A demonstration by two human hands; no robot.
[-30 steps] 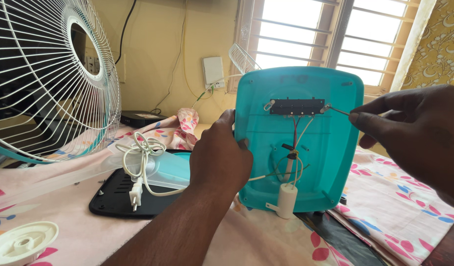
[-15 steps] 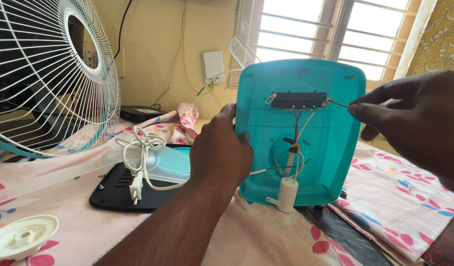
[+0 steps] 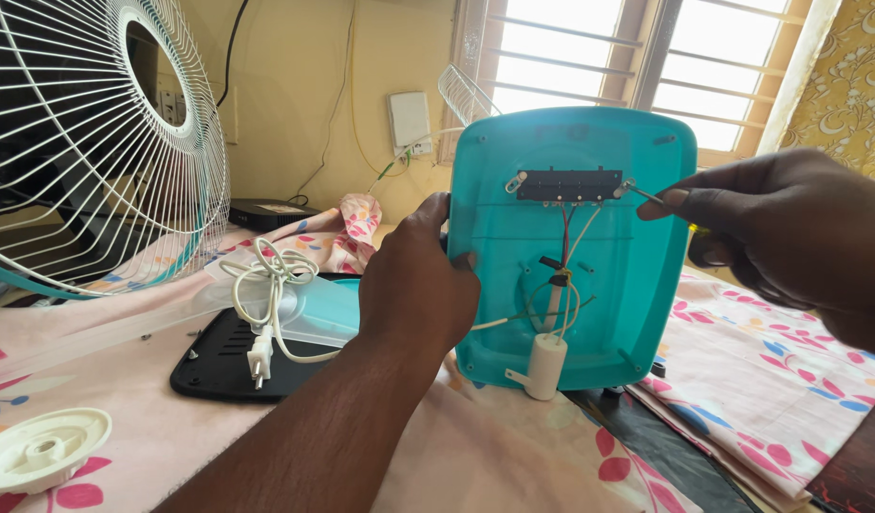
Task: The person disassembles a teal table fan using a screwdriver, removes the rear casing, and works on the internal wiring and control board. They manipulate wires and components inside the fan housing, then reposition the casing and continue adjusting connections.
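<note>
A turquoise plastic fan base shell (image 3: pixel 637 285) stands on edge on the bed, its hollow inside facing me. My left hand (image 3: pixel 413 280) grips its left rim. Inside it sit a black switch strip (image 3: pixel 568 184), thin wires and a white cylindrical capacitor (image 3: pixel 545 366). My right hand (image 3: pixel 789 237) holds a thin screwdriver (image 3: pixel 646 196), whose tip rests at the right end of the switch strip.
A white wire fan guard (image 3: pixel 95 142) leans at the left. A black base plate (image 3: pixel 228 366), a translucent cover and a coiled white power cord (image 3: pixel 266 304) lie left of the shell. A round white cap (image 3: pixel 38 448) sits bottom left. Floral bedsheet underneath; window behind.
The view has shifted slightly. Both hands keep their hold, and the screwdriver tip stays at the right end of the switch strip.
</note>
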